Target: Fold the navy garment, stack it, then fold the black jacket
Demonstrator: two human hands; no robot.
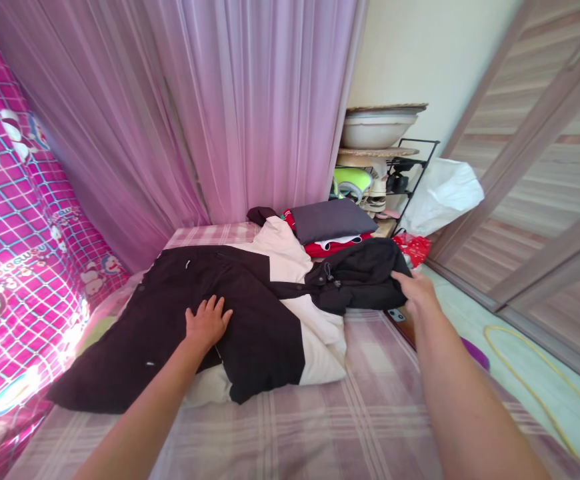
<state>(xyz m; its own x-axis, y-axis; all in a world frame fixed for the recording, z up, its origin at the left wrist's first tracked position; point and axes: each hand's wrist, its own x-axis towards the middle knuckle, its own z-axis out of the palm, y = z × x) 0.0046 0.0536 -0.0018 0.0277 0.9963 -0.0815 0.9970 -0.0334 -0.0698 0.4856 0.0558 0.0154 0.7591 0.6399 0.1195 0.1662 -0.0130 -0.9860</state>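
The jacket (pixel 150 300) lies on the bed (pixel 310 433), its body at nine o'clock. The left hand (pixel 207 321) rests flat on it, fingers spread, gripping nothing. Folded clothes (pixel 335 220) sit at twelve o'clock from the black hood (pixel 365 267). A phone (pixel 397 315) is toward the hood's five. The right hand (pixel 419 291) has its fingers clasped on the hood's right edge, toward three.

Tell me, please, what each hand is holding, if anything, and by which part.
The right hand holds the hooded jacket by the outer edge of its black hood. The left hand lies spread on the jacket, gripping nothing.
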